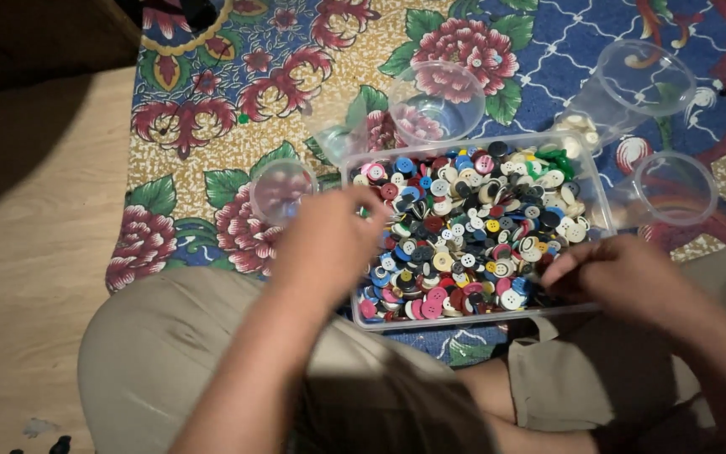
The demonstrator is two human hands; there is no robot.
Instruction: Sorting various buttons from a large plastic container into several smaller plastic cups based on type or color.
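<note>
A clear plastic box (596, 195) lies on a flowered mat and is full of mixed buttons (472, 231) in red, blue, white, black and yellow. My left hand (329, 244) hovers over the box's left edge, fingers curled and blurred; whether it holds a button is hidden. At the box's right front corner my right hand (623, 277) has its fingers pinched together and touches the buttons there.
Several clear plastic cups stand around the box: one (281, 190) at the left, one (437, 102) behind, one (644, 80) at the back right lying tilted with pale buttons, one (676, 187) at the right. Wooden floor (35, 252) lies left of the mat. My khaki-clad knees frame the front.
</note>
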